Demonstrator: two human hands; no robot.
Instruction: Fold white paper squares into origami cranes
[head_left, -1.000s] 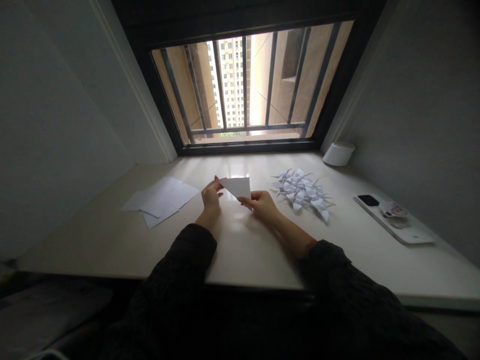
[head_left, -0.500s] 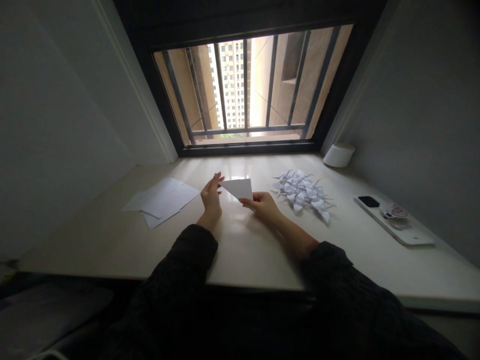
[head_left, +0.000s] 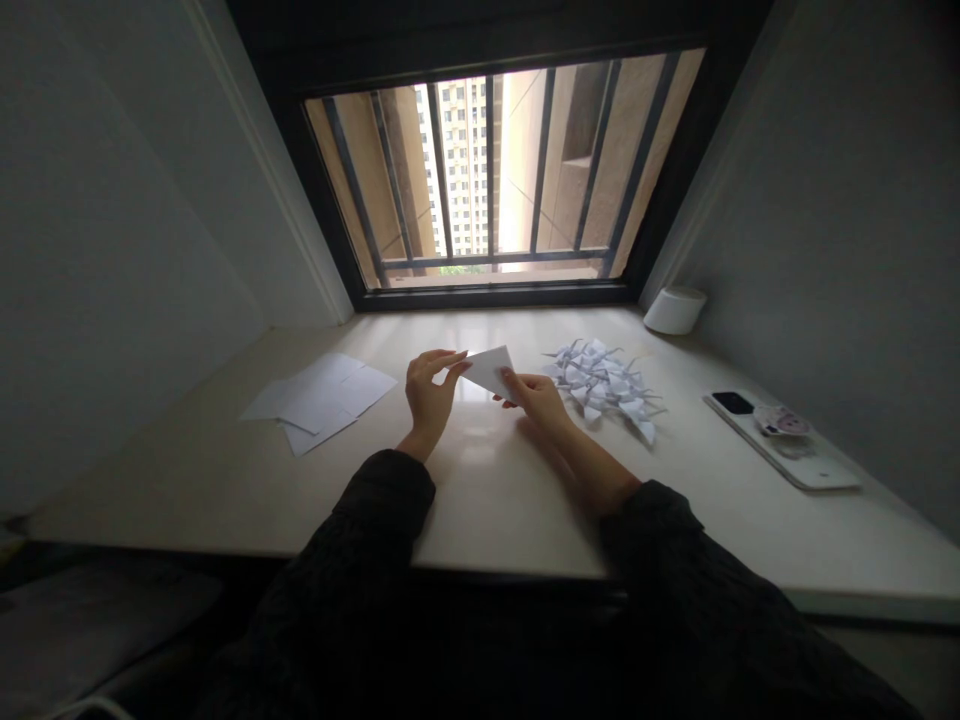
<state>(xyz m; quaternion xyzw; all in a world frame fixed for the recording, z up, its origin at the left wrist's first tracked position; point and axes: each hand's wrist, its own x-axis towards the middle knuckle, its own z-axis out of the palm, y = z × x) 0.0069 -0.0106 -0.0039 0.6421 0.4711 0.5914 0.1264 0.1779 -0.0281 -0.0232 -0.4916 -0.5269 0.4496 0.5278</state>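
Observation:
A small folded piece of white paper (head_left: 489, 368) is held up between my two hands, over the middle of the pale counter (head_left: 495, 500). My left hand (head_left: 433, 385) pinches its left corner between thumb and fingertips. On the other side, my right hand (head_left: 536, 395) grips the right part, thumb on the near face and fingers behind. To the right lies a heap of folded white paper cranes (head_left: 600, 380). Several flat white paper sheets (head_left: 330, 395) overlap on the left.
At the right, a white phone (head_left: 787, 445) with a round grip on its back lies on the counter. A white cup-like object (head_left: 675, 310) stands in the back right corner. Behind the counter is a barred window (head_left: 491, 180), with grey walls either side.
The folded paper has turned, its left corner now pinched by my left hand, which moved right and closed on it. My right thumb has shifted up along the paper.

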